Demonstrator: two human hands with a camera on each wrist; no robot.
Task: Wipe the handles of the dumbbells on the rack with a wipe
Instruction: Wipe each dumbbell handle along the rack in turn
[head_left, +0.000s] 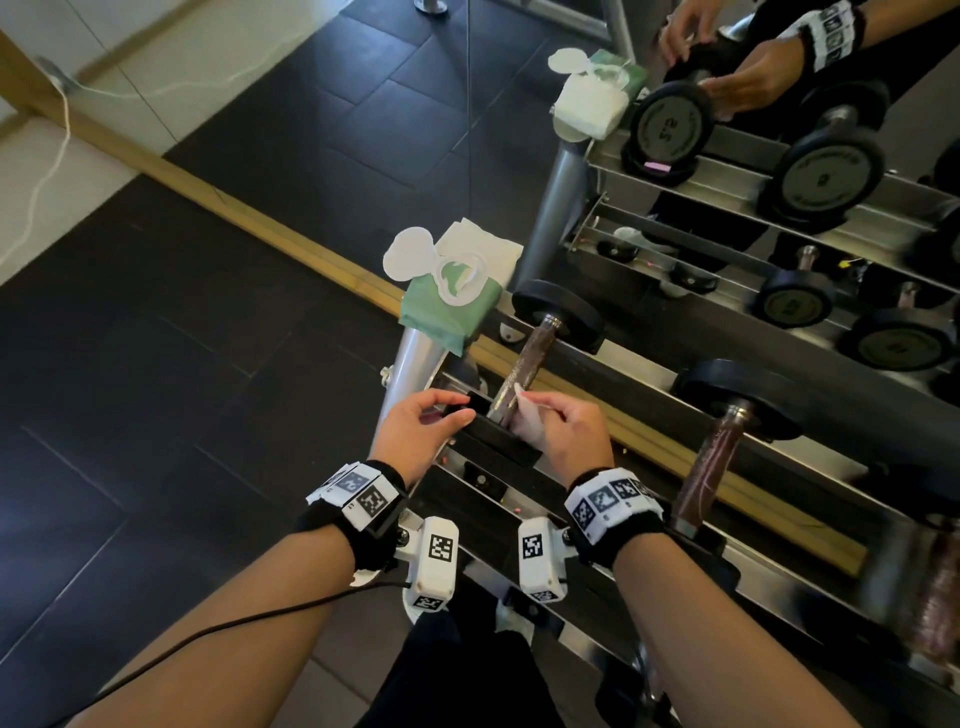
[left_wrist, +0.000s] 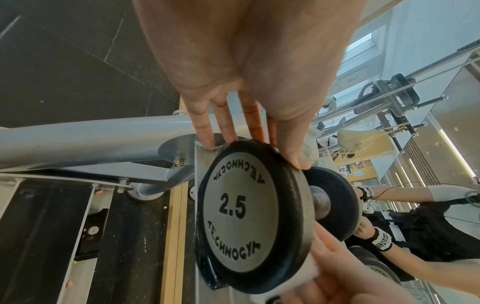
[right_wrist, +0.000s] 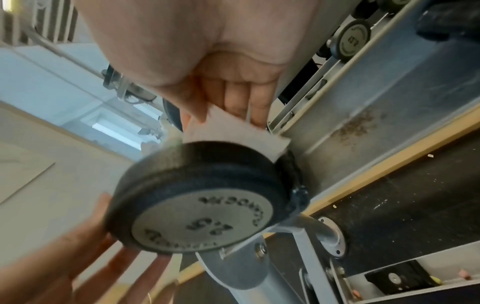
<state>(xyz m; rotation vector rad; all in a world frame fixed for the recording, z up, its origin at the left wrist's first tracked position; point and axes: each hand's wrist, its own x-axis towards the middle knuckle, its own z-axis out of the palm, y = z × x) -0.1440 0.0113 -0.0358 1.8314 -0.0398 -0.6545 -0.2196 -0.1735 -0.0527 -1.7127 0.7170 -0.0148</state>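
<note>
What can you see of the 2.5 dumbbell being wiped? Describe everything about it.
The dumbbell has black round ends with grey faces marked 2.5 and TECHNOGYM, joined by a brownish knurled metal handle. It lies across the rack at its left end. The left hand grips the near end's rim; the right hand presses a white wipe against the handle.

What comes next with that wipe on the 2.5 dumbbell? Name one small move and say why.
Probably slide the wipe up the handle toward the far head. The right hand pinches it against the handle's near end, while the left hand steadies the near head, so most of the handle looks unwiped.
</note>
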